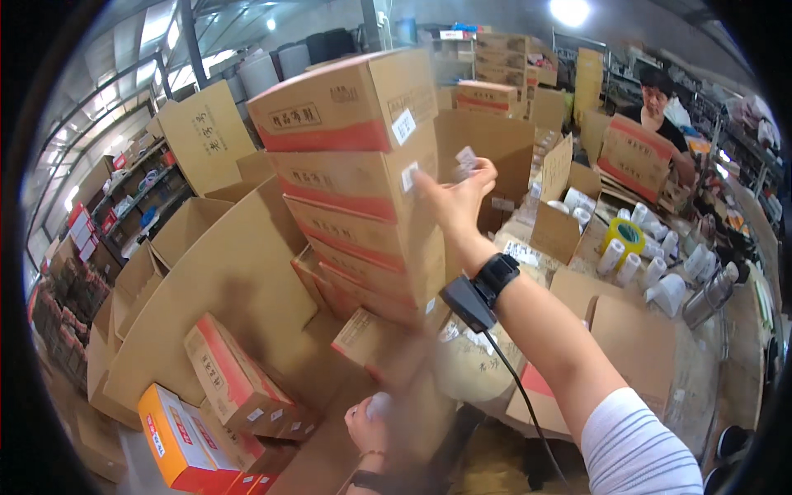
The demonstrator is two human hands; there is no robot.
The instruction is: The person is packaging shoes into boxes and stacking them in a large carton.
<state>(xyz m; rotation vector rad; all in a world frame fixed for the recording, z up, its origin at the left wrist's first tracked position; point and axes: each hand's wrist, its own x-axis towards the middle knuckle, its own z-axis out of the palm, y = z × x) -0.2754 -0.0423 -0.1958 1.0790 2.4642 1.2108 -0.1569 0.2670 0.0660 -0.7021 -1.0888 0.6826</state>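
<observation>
- Head view, starting closest in: the left hand [369, 422] sits low by the person's body, curled around something small and pale. Motion blur smears it, so I cannot tell what the thing is or how firmly it is held. It looks parked there, out of the way of the reaching arm.
- Just left of it, a red-and-tan carton [224, 373] and an orange box [173, 436] lie tilted on a big flattened cardboard sheet [223, 280], loosely dropped rather than stacked.
- Up the right forearm, a black wrist device [483, 289] with a cable trailing back towards the elbow is strapped on, leaving the fingers free.
- The right hand [459, 196] is stretched out at the stack of cartons [363, 181], fingertips pinching a small white label [466, 158] at the stack's right-hand corner. The label is held flat towards the box face, level with similar stickers [403, 125] already on the upper cartons.
- The cartons lie flat on one another, slightly staggered, sticker ends facing the person, so each can be reached from one spot.
- Right of the stack, white rolls [631, 262] and a yellow tape roll [624, 237] stand on a cluttered bench within arm's reach.
- Farthest back, another person [657, 106] stands behind an open carton [634, 157], with shelving behind.
</observation>
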